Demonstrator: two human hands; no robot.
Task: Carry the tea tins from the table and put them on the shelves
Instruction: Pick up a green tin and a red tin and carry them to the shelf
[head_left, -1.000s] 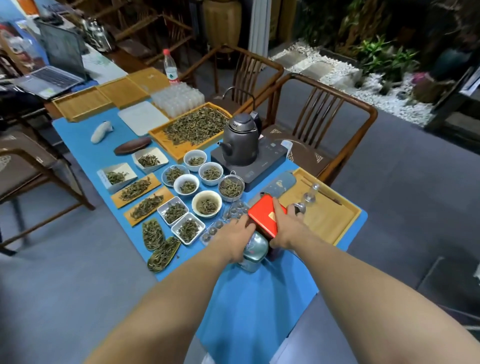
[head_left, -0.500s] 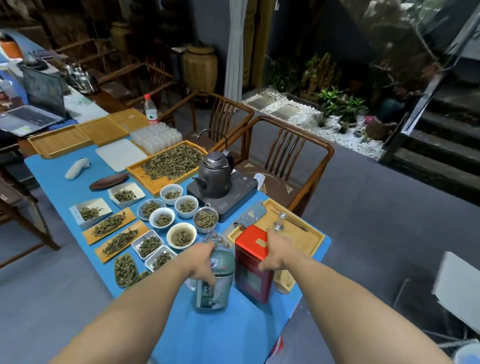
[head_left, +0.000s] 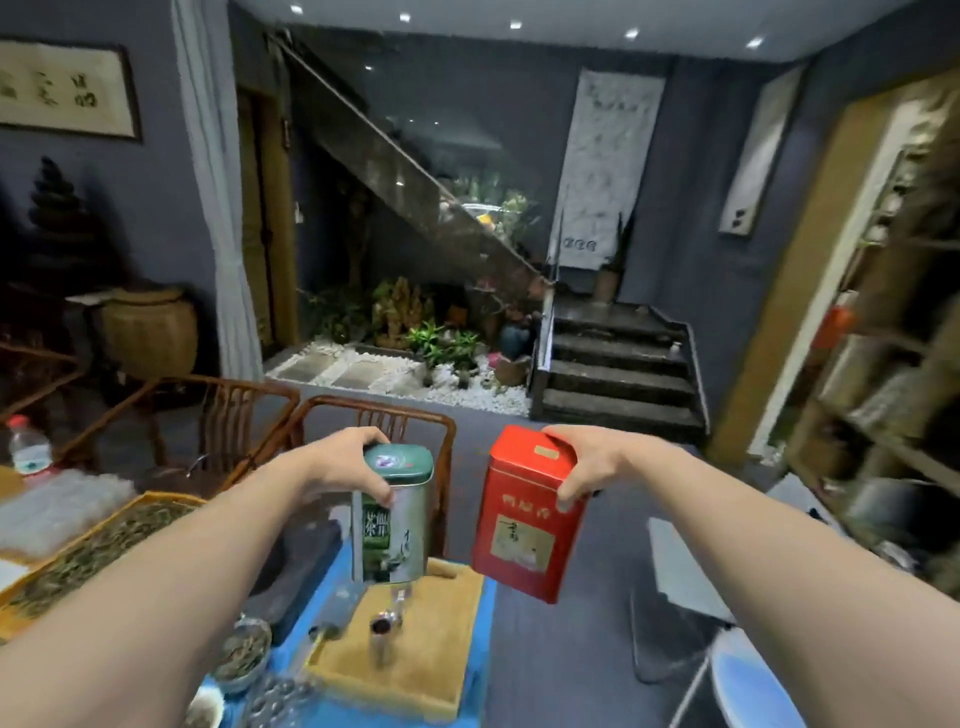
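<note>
We have both tins up off the table now. Our left hand (head_left: 345, 465) grips the tall green metal tea tin with the rounded dark-green lid (head_left: 393, 512) from above, fingers curled over the lid's rim, at the centre of the frame. Our right hand (head_left: 587, 462) clasps the red rectangular tea tin with the gold label (head_left: 524, 512) by its top corner, thumb on the front face; that tin hangs tilted, just right of centre. Both tins hang above the near end of the blue-covered table (head_left: 332, 571) and the pale wooden tray (head_left: 441, 639) at lower centre.

The step in hand, as we judge it, is the carry. The wooden shelves (head_left: 883, 415) stand at the right edge of the frame, blurred, so we cannot tell which shelf has room. We should turn right and keep the tins apart so that they do not knock. A grip on a lid alone may let the body slip free, so we would do well to carry the green tin level and unhurried, and to square up the red one before setting it down.
</note>
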